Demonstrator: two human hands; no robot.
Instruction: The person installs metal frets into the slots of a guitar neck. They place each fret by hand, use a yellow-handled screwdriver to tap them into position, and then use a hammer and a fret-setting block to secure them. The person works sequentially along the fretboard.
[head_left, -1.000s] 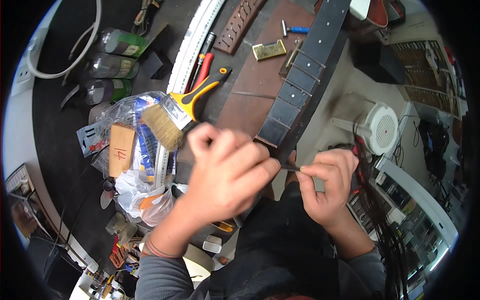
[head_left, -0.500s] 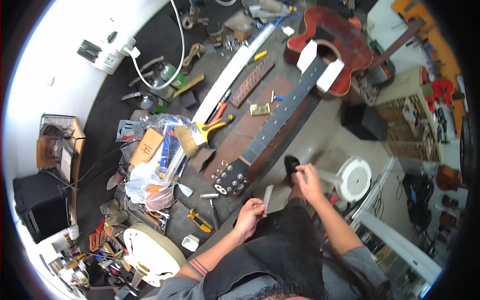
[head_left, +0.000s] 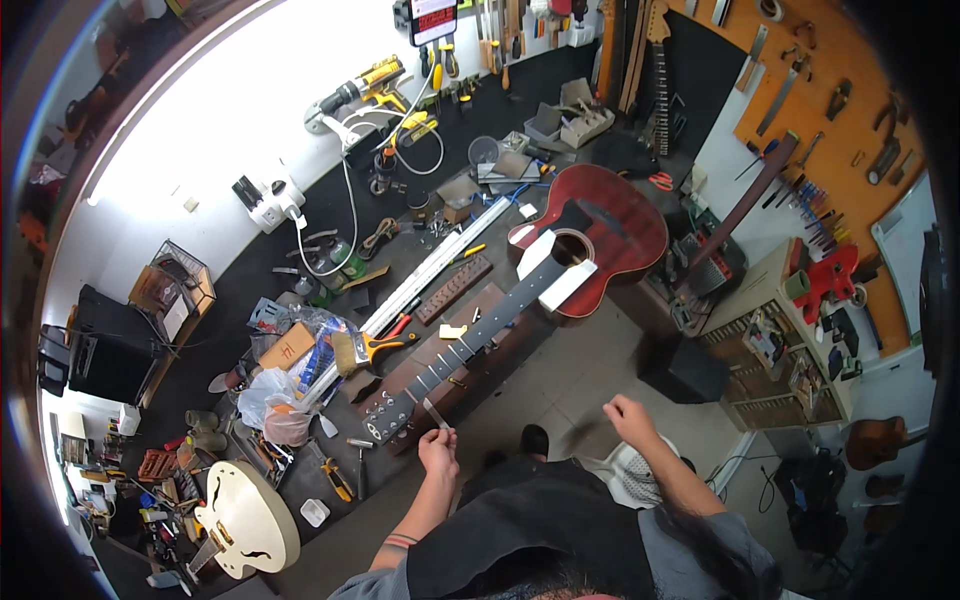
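Observation:
My left hand (head_left: 438,455) is pinched closed on a thin, pale flat strip (head_left: 433,412), which points up toward the guitar's headstock. Out to the right, over the floor and away from the bench, my right hand (head_left: 630,420) has its fingers curled together. Whether anything is in them is too small to see. A red acoustic guitar (head_left: 625,215) lies across the bench, its dark fretboard (head_left: 500,315) running down to a black headstock (head_left: 388,415). Several light crosslines show on the fretboard near the headstock. White sheets (head_left: 568,286) cover the top beside the fretboard end.
Beside the neck are a drilled wooden block (head_left: 453,289), a wide brush (head_left: 352,352), a small yellow-and-white item (head_left: 453,331), a hammer (head_left: 361,465) and orange-handled pliers (head_left: 337,480). A cream guitar body (head_left: 250,520) stands at the lower left. A white stool (head_left: 635,475) is under my right forearm.
My view has tilted upward, so more of the wall shows. My left hand has brought the strip close beside the headstock. The fingers of my right hand are curled tighter.

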